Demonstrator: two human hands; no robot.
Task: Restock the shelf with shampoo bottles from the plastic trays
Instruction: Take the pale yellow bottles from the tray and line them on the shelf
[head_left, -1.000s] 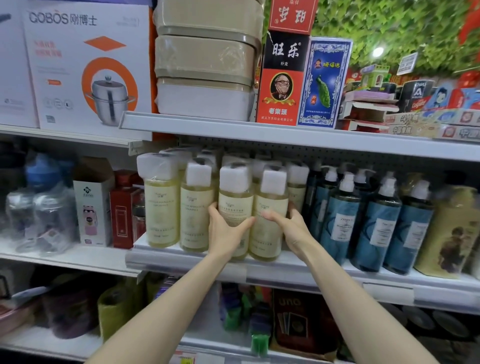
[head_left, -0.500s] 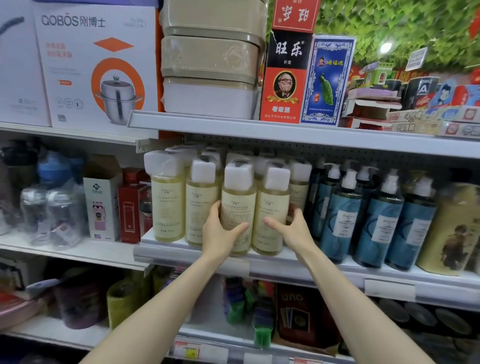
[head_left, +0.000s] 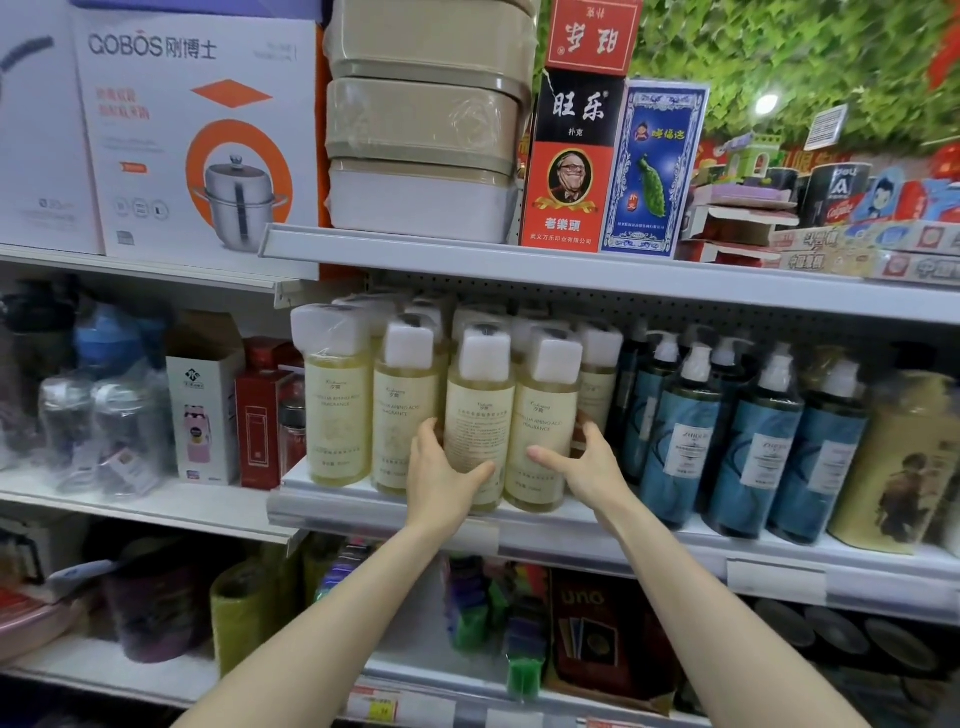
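1. Because the yellow row begins at the left end of the shelf (head_left: 571, 540), two outer bottles (head_left: 337, 410) stand upright on its front edge, labels facing out.
2. The left hand (head_left: 441, 478) clasps the third bottle (head_left: 478, 410), thumb across the label and fingers curled round its left side, probably to square it up.
3. The right hand (head_left: 587, 467) grips the fourth bottle (head_left: 545, 415), which touches the third. Its thumb lies in front and its fingers curl round the right side, seemingly pressing the pair together.
4. Blue pump bottles (head_left: 753, 441) crowd the front edge rightward, which likely explains the tight packing.
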